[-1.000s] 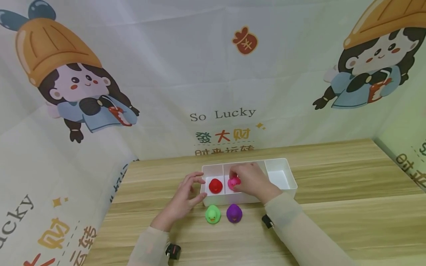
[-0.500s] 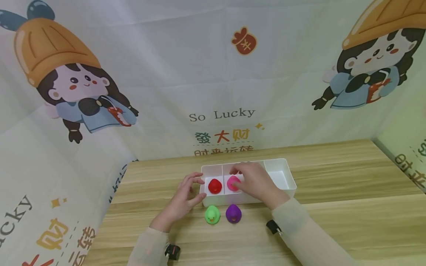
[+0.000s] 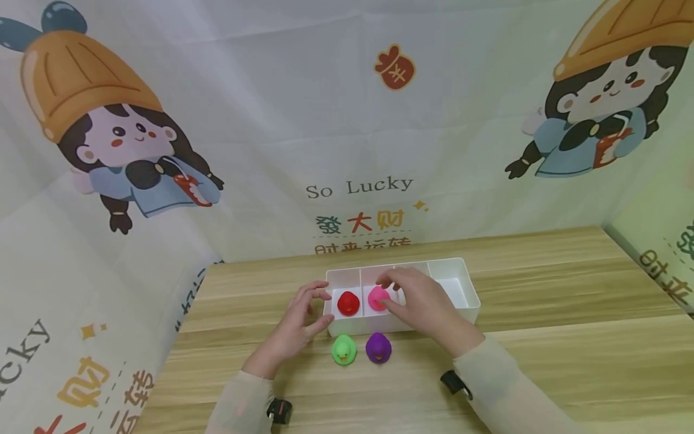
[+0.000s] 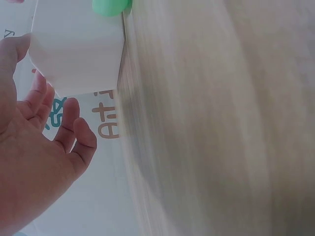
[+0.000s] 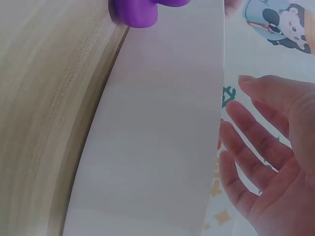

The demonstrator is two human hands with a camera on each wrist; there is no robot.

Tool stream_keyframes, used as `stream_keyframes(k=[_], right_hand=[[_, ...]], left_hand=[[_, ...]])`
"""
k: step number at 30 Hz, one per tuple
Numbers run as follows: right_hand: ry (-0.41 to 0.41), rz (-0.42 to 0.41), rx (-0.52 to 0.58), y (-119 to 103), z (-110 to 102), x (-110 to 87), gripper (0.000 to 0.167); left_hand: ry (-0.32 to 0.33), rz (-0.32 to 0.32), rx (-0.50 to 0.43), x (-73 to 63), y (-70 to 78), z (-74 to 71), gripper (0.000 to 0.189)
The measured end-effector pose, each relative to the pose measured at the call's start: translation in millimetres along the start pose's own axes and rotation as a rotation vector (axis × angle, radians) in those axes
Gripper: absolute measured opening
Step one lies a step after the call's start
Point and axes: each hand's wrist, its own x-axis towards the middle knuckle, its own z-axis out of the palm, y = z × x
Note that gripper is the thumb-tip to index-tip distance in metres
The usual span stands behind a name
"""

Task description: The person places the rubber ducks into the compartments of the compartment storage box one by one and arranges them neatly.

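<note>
A white divided box [image 3: 358, 326] sits on the table. My left hand [image 3: 294, 316] is at its left end, relaxed fingers and thumb tip right at the rim; the left wrist view shows the thumb by the box corner [image 4: 74, 54]. A red rubber duck [image 3: 348, 304] sits in the leftmost compartment. In the compartment beside it is a pink rubber duck [image 3: 377, 298]. Over the box, my right hand [image 3: 425, 301] has its thumb and fingers spread near the pink duck. Nothing lies between those fingers in the right wrist view, where the hand [image 5: 275, 157] is loosely cupped.
In front of the box stand a green rubber duck [image 3: 344, 349] and a purple one [image 3: 378, 348]. The box's right compartment [image 3: 452, 289] shows its bare floor. A printed cloth [image 3: 260, 120] hangs behind the wooden table [image 3: 542, 289].
My right hand has let go of the pink duck, spread its fingers and drawn back slightly to the right. The duck stays in its compartment. The left hand keeps its place.
</note>
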Motion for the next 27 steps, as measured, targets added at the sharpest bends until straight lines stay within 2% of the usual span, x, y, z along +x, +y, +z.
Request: stream_keyframes(k=[7,14,19,27], right_hand=[[-0.020,0.008,0.035,-3,-1,-6.5,0.029],[0.029,-0.065,0.112,-5,0,-18.1,0.031],[0.068,-0.117,0.111,-5,2,-24.9,0.032],[0.032,-0.110,0.129,-6,0,-30.9,0.026]], left_hand=[[0.001,0.007,0.001,-0.3,-0.7,-0.9,0.031],[0.001,0.004,-0.001,1.0,-1.1,1.0,0.031],[0.003,-0.002,0.000,0.6,0.2,0.8,0.032],[-0.001,-0.006,0.008,0.3,0.5,-0.3,0.032]])
